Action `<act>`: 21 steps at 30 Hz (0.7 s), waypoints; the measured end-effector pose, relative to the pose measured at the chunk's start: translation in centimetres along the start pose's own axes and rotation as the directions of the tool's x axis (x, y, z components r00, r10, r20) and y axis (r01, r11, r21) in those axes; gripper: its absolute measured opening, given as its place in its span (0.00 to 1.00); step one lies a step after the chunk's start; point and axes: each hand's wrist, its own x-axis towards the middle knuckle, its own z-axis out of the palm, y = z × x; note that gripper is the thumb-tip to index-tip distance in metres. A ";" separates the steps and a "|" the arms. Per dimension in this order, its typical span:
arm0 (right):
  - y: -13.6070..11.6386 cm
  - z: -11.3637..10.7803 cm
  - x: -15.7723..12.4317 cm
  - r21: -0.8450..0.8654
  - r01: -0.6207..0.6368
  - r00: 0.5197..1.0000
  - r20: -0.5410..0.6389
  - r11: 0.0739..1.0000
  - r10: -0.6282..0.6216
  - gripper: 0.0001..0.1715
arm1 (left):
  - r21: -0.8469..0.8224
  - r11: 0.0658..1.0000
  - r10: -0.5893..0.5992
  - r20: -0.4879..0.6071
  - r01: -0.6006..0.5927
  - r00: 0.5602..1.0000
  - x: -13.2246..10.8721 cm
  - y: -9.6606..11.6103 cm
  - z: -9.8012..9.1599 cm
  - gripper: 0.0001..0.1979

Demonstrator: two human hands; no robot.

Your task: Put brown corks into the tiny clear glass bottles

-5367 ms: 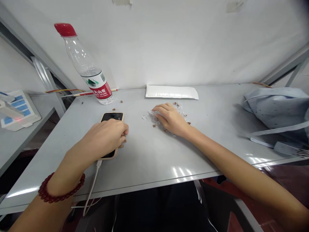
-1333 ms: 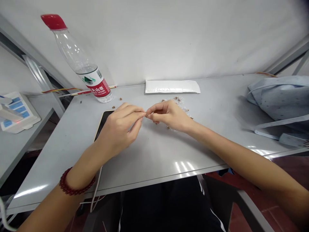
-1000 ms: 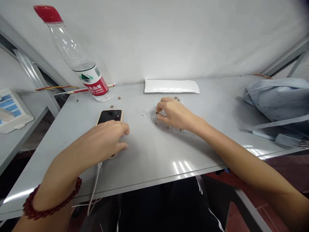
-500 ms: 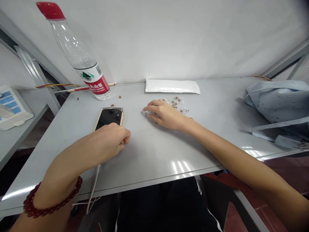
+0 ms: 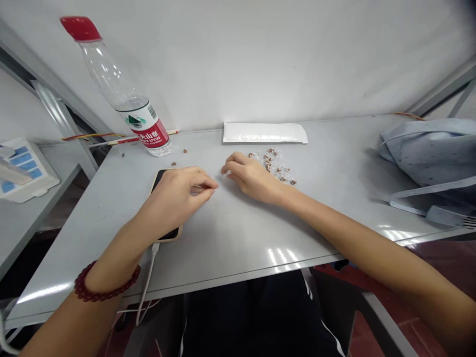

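My left hand (image 5: 182, 192) hovers over a phone (image 5: 174, 235) with a pale case, its thumb and fingertips pinched together. Whether anything sits in that pinch is too small to make out. Just to the right, my right hand (image 5: 250, 174) rests low over the table with curled fingers. A bit of clear plastic wrapper (image 5: 227, 173) shows at its fingertips. Beside and behind this hand lies a scatter of small clear packets (image 5: 277, 167) with brown bits in them. Two loose brown crumbs (image 5: 185, 150) lie beyond the phone.
A water bottle (image 5: 143, 124) with a red cap stands at the back left. Against the wall lies a flat white packet (image 5: 265, 133). On the right is a light blue cloth bag (image 5: 431, 153) with a strap. A white cable (image 5: 148, 277) runs from the phone over the table edge.
My left hand has moved up and right toward the right hand, turning from a bent fist into a pinch. The right hand's fingers have curled in more.
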 end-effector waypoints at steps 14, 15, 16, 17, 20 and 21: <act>-2.0 -1.4 -0.5 0.871 -0.198 0.971 0.112 0.450 0.211 0.05 | -0.265 0.963 -0.092 -0.201 0.037 0.975 -0.3 0.6 0.6 0.03; -1.9 -1.4 -0.4 0.884 -0.196 0.972 0.119 0.424 0.203 0.05 | -0.255 0.966 -0.078 -0.195 0.026 0.978 -0.3 0.7 0.5 0.03; -1.9 -1.4 -0.4 0.896 -0.194 0.974 0.126 0.399 0.189 0.05 | -0.242 0.970 -0.061 -0.187 0.014 0.980 -0.3 0.7 0.5 0.03; -1.8 -1.4 -0.4 0.905 -0.192 0.976 0.133 0.379 0.175 0.05 | -0.223 0.975 -0.040 -0.177 0.000 0.983 -0.4 0.7 0.5 0.04; -1.9 -1.8 -0.6 0.913 -0.186 0.978 0.137 0.364 0.156 0.05 | -0.117 0.988 0.074 -0.186 -0.097 0.980 -0.4 0.8 0.5 0.07; -2.0 -2.1 -0.7 0.912 -0.180 0.979 0.129 0.368 0.159 0.05 | -0.064 0.989 0.120 -0.209 -0.136 0.970 -0.4 0.8 0.6 0.08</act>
